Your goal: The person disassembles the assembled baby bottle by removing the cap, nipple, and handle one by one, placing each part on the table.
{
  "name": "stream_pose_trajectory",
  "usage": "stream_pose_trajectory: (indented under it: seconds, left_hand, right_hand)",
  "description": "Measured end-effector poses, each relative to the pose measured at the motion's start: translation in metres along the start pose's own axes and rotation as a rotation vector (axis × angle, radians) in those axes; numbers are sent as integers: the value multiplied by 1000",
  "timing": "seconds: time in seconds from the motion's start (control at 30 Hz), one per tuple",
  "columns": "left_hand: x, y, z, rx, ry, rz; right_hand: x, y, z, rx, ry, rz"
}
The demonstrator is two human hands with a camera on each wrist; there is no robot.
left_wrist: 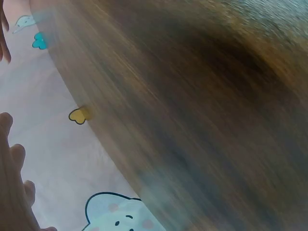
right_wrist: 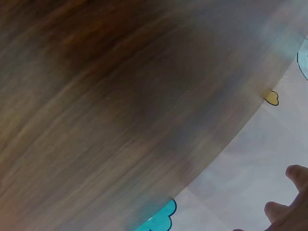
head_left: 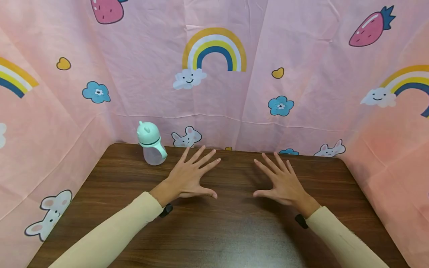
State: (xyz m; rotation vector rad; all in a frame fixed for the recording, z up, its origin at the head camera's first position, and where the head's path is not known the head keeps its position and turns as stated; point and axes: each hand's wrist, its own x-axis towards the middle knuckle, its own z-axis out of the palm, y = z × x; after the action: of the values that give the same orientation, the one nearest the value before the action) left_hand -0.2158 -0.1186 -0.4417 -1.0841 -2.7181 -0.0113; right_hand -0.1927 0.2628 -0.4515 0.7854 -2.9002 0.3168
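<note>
The bottle [head_left: 154,145], with a mint-green lid, a side handle and a translucent body, stands upright on the wood-grain surface [head_left: 234,234] and serves as the reference point. The left hand [head_left: 187,176] is near the bottle, to its right and closer to the person; its fingers [head_left: 210,166] are extended and widely spread, thumb well out, apart from the bottle and gripping nothing. The right hand [head_left: 286,186] is well to the right of the bottle, its fingers [head_left: 264,169] likewise straight, fanned and empty. Whether any fingertip contacts the surface cannot be determined. Each wrist carries a dark device, partly hidden by a pale sleeve. A pink printed cloth [head_left: 301,48] hangs behind the bottle.
</note>
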Motion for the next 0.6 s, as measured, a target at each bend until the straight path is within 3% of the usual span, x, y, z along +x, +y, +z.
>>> stream_pose_trajectory:
  seconds: [0.6]
  left_hand:
    - [-11,-8,-1,18,-6,-17]
  right_hand:
    - [-12,14,-3,1,17,27]
